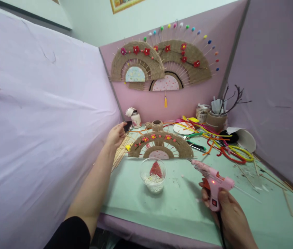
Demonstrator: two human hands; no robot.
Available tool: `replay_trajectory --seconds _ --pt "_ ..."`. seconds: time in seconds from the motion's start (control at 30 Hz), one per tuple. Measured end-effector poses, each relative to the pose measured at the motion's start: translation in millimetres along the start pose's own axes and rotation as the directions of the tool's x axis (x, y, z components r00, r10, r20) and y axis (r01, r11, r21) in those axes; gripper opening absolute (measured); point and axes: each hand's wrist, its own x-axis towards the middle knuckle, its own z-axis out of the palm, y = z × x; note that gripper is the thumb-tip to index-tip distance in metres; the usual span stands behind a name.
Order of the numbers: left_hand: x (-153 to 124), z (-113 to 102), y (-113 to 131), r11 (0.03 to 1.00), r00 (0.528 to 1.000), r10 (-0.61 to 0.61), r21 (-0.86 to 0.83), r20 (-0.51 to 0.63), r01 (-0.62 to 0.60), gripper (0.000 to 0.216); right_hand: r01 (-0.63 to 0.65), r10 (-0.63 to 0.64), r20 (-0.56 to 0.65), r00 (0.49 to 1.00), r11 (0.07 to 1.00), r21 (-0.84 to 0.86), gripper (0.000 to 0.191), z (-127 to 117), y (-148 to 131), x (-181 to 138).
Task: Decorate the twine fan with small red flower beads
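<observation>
My right hand (230, 211) grips a pink hot glue gun (213, 181) by its handle, fingers at the orange trigger. Its red light glows, a clear glue stick pokes out of its back, and the nozzle points left. My left hand (116, 135) is stretched forward over the left side of the table, fingers loosely bent and nothing visible in them. Beyond its fingertips lies a dark flat object (128, 126), partly hidden. Between the hands lies a twine-wrapped fan (184, 147) with red flowers. Nearer me stands a clear plastic cup (148, 169) holding white beads and a red piece.
Thin sticks (119, 155) lie beneath my left forearm. A white bottle (136, 119) and twine roll (157, 126) stand behind the fan. Coloured pipe cleaners (226, 154), a utility knife (197, 146) and a branch-filled pot (216, 121) are right. Larger fans (195, 74) hang on the back panel.
</observation>
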Motion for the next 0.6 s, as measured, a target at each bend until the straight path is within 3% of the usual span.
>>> replay_trajectory --seconds 0.07,0.17,0.3,0.4,0.53,0.6 --pt "-24 -5 -1 0.951 0.987 -0.118 -0.299 -0.105 0.082 0.013 -0.014 0.013 -0.011 1.0 1.0 -0.012 0.056 0 -1 -1" --pt "-80 -17 -19 0.804 0.944 -0.304 -0.565 -0.127 0.183 0.017 -0.03 0.03 -0.016 0.999 0.999 -0.031 0.057 0 -2 -3" --pt "-154 -27 -58 0.554 0.798 -0.596 -0.764 -0.086 0.331 0.034 -0.043 0.042 -0.021 0.999 0.998 -0.04 0.055 0 -1 -5" --pt "-182 -30 -75 0.509 0.766 -0.64 -0.78 -0.06 0.364 0.039 -0.03 0.03 0.015 0.999 0.999 -0.044 0.049 1 -2 -6" --pt "-189 -33 -83 0.532 0.766 -0.642 -0.736 -0.027 0.419 0.012 0.029 -0.023 0.077 0.997 0.997 -0.07 0.042 8 -15 -13" --pt "-190 -33 -87 0.548 0.774 -0.633 -0.701 0.01 0.456 0.019 0.076 -0.068 0.112 0.991 0.994 -0.073 0.042 15 -23 -21"
